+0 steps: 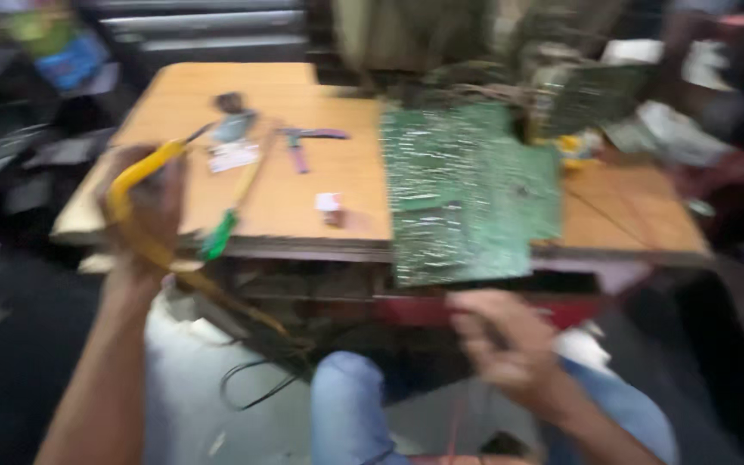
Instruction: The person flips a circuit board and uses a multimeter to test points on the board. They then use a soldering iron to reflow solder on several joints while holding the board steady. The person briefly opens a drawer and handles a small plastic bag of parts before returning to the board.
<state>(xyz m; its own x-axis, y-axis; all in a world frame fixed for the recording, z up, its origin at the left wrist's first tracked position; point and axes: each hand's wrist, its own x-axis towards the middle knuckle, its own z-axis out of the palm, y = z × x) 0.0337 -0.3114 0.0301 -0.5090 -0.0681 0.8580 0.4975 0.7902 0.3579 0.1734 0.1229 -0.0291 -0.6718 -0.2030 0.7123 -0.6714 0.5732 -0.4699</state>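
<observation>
the left hand point(144, 202) grips a yellow-handled soldering iron point(135, 176); the right hand point(501, 340) is curled below a green circuit board point(462, 194) (blurred) on the desk point(337, 164).

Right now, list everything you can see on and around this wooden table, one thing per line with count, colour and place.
wooden table: one, light brown, centre of view
circuit board: one large, green, lying on the table right of centre and jutting past its near edge
second circuit board: one, green, far right of the table, blurred
pliers: one pair, purple handles, table centre
screwdriver: one, yellow shaft with green handle, near the table's front edge
small card: one, white, left of the pliers
small white piece: one, by the big board
yellow-handled tool: one, in the left hand
left hand: raised, fingers around the yellow tool
right hand: below the board's near edge, grip unclear
</observation>
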